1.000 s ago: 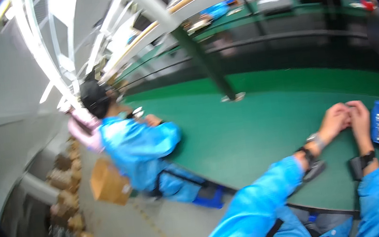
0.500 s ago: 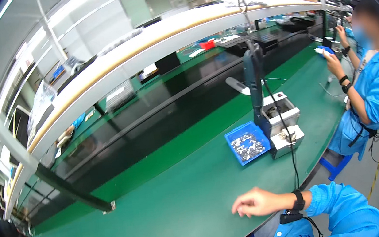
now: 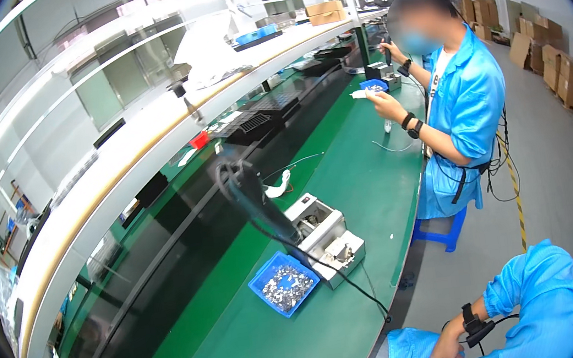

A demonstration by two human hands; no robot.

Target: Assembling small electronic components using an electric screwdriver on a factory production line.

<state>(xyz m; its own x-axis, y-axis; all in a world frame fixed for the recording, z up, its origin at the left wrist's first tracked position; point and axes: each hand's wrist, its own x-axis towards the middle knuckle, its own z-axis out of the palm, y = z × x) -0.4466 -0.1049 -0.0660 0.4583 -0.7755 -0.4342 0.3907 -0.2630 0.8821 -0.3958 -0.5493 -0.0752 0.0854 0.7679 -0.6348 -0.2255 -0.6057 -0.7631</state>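
Observation:
My right hand [image 3: 448, 351] rests at my lap against my blue coat, its fingers curled in and nothing seen in them. A black strap with a small device is round that wrist. My left hand is out of the picture. On the green bench ahead stands a blue tray [image 3: 265, 297] of small metal-looking parts. It sits beside a light grey boxy machine [image 3: 336, 226] with an open top. A dark, elongated tool [image 3: 252, 192] hangs over them on a cable, blurred. Behind the machine lies a white curved piece [image 3: 278, 186].
A co-worker [image 3: 466, 96] in blue stands farther along the bench [image 3: 364, 169], holding a white piece in one hand and a dark tool in the other. A blue stool [image 3: 441, 229] is by them. A long white shelf [image 3: 133, 151] runs above the dark conveyor strip; cartons [image 3: 560, 77] stack at far right.
My right hand has drawn back from over the bench to my lap, its fingers curling in. The view has swung right, bringing the co-worker and the aisle further in.

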